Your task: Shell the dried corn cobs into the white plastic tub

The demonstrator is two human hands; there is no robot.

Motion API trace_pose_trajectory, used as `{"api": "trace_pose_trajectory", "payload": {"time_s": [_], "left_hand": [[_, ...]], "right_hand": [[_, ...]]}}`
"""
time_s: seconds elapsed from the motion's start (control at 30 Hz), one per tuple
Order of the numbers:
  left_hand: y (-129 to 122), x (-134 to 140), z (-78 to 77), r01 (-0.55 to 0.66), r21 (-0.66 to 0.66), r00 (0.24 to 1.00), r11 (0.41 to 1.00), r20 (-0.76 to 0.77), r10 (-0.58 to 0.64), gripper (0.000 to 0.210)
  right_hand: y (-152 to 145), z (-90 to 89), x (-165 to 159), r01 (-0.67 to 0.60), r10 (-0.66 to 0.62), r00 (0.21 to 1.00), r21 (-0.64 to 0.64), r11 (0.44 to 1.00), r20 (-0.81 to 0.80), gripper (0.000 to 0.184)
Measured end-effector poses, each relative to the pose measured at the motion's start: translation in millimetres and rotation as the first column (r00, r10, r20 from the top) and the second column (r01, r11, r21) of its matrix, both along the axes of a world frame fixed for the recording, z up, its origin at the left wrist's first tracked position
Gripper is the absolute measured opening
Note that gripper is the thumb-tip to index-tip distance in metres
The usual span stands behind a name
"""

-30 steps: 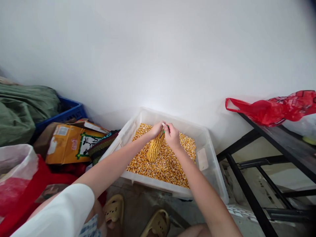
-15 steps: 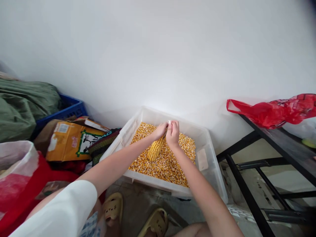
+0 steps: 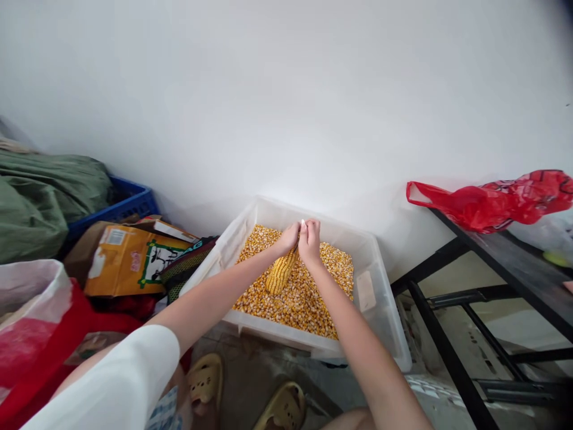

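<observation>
A yellow corn cob (image 3: 280,275), thick with kernels, hangs tilted over a white plastic bin (image 3: 385,298) of loose corn kernels (image 3: 295,310). My left hand (image 3: 288,237) is closed around the cob's upper, far end. Right beside it, my right hand (image 3: 310,239) is closed too, its fingers curled at the same end with a small whitish bit showing between the hands. The hands hide that end of the cob, so I cannot make out exactly what the right fingers grip.
Left of the bin lie an orange cardboard box (image 3: 123,263), a blue crate (image 3: 129,200) under green cloth (image 3: 49,197), and a red-and-white bag (image 3: 49,322). At right stands a black metal frame (image 3: 447,346) with a red plastic bag (image 3: 487,200) on top. A white wall (image 3: 286,95) rises behind.
Both hands stay together at the cob's upper end, with only a slight shift of the fingers. The whole view has moved a little.
</observation>
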State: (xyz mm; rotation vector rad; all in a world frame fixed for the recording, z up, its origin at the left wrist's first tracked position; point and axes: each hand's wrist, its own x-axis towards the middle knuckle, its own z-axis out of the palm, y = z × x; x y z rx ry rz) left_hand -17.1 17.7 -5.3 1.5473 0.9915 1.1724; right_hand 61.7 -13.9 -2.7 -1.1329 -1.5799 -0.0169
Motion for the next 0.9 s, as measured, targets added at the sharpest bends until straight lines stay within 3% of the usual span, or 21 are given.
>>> {"api": "trace_pose_trajectory", "payload": {"time_s": [0.17,0.33,0.53,0.67,0.9], "left_hand": [[7,0,-11.7,0.014,0.111,0.999,0.994,-0.035,-0.010,0.040],[8,-1,-16.7,-0.029,0.168,0.994,0.985,-0.098,0.046,0.042],[-13,1,-4.1,-0.022,0.223,0.991,0.975,-0.122,0.050,0.041],[-14,0,4.3,-0.038,0.248,0.990,0.968,-0.121,0.070,0.042],[1,-17,9.5,0.090,0.042,0.994,0.995,0.063,-0.093,0.045]], "right_hand": [[-7,8.7,8,0.052,-0.052,0.978,0.007,0.999,0.200,0.022],[-4,10.5,5,0.034,-0.030,0.964,-0.012,0.999,0.263,0.024],[-1,17.9,10,0.063,-0.062,0.977,0.002,0.998,0.206,0.024],[-5,23.0,15,0.055,-0.055,0.985,0.008,0.998,0.162,0.025],[-17,22.9,12,-0.023,0.011,0.996,-0.130,0.991,-0.092,0.026]]}}
